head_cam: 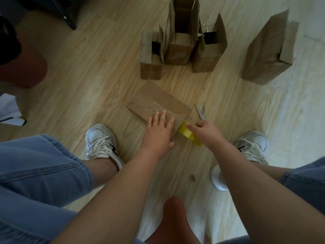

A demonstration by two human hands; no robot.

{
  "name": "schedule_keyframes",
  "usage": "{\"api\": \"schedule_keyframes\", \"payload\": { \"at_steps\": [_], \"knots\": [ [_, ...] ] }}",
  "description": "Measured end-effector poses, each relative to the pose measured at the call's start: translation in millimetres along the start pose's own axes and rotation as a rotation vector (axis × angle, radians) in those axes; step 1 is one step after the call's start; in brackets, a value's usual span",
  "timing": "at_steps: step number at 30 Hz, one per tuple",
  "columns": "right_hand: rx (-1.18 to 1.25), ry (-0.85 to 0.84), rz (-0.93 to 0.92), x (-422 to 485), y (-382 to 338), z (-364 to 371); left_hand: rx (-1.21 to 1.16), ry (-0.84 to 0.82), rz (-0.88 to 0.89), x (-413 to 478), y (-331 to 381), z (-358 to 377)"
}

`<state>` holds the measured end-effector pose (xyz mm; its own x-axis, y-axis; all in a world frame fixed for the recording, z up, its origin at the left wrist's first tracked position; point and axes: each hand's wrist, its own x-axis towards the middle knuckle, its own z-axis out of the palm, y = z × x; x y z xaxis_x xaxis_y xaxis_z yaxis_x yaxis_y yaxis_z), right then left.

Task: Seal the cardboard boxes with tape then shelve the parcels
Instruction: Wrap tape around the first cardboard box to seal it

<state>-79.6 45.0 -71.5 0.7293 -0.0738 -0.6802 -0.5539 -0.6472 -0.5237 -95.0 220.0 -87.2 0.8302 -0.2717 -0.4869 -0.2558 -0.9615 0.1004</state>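
Observation:
A flat, closed cardboard box (156, 101) lies on the wooden floor between my feet. My left hand (159, 130) presses flat on its near end with fingers spread. My right hand (204, 132) grips a yellow tape roll (189, 133) against the box's near right corner. Scissors (201, 110) lie open on the floor just right of the box.
Three open cardboard boxes (181, 48) stand in a cluster beyond the flat box. A larger box (267, 53) stands at the right. My white sneakers (101, 141) sit on either side. A dark reddish object (24, 67) is at the left.

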Motion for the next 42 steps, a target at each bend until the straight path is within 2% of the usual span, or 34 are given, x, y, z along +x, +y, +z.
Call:
{"api": "schedule_keyframes", "payload": {
  "at_steps": [7, 13, 17, 21, 26, 29, 36, 40, 42],
  "knots": [
    [-0.140, -0.021, 0.036, 7.5, -0.8, -0.5, 0.050, -0.027, -0.024, 10.2, 1.1, 0.1],
    [-0.072, -0.040, 0.074, 5.3, -9.5, -5.0, -0.029, -0.035, -0.015, 9.0, -6.9, -9.4],
    [0.129, 0.002, 0.038, -3.2, -19.1, -17.4, -0.203, 0.026, -0.013, 4.2, -14.6, -28.2],
    [0.187, 0.072, -0.053, -18.4, -48.6, -38.7, -0.455, 0.083, -0.041, -4.3, -17.5, -51.8],
    [0.197, 0.072, -0.155, -37.8, -83.3, -65.3, -0.985, 0.093, -0.099, -9.9, -28.1, -64.4],
    [0.279, 0.088, -0.236, -50.5, -99.8, -76.1, -1.215, 0.078, -0.078, -13.1, -29.7, -69.4],
    [0.228, -0.041, -0.327, -61.7, -116.8, -63.4, -1.452, 0.177, -0.227, -26.0, -36.6, -67.3],
    [0.216, -0.014, -0.350, -63.1, -129.7, -46.7, -1.475, 0.305, -0.296, -27.5, -37.0, -68.5],
    [0.206, -0.024, -0.362, -64.8, -136.0, -42.1, -1.482, 0.278, -0.286, -28.9, -36.9, -64.2]
  ]
}}
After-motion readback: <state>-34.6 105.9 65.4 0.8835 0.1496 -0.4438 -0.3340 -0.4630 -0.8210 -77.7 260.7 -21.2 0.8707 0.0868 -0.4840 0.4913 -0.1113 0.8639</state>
